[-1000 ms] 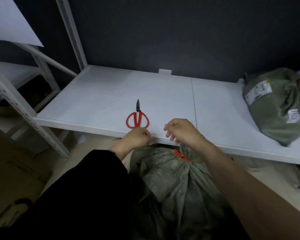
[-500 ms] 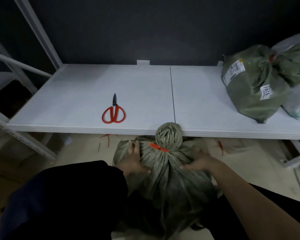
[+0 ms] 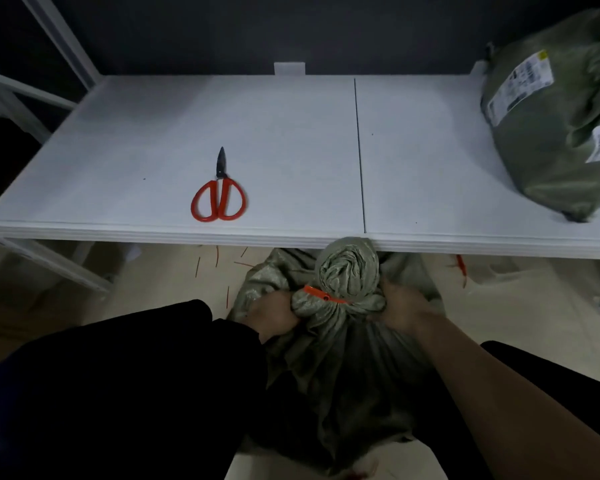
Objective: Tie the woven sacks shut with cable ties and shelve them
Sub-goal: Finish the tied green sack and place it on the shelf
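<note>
Woven sack (image 3: 340,368), green-grey, sits on the floor just near of the white shelf (image 3: 153,133), between the person's arms. Its twisted neck is cinched by an orange cable tie (image 3: 321,295), and the bunched top reaches the shelf's near edge. The left hand (image 3: 274,315) grips the fabric on the left of the neck just below the tie, fingers curled into the cloth. The right hand (image 3: 400,308) holds the right side the same way, its fingers dug into the folds. Red-handled scissors (image 3: 219,199) lie closed on the shelf, left of centre, blades pointing far. A second tied sack (image 3: 551,133) with white labels rests at the shelf's far right. Thin orange offcuts (image 3: 217,258) lie scattered on the floor under the shelf edge.
</note>
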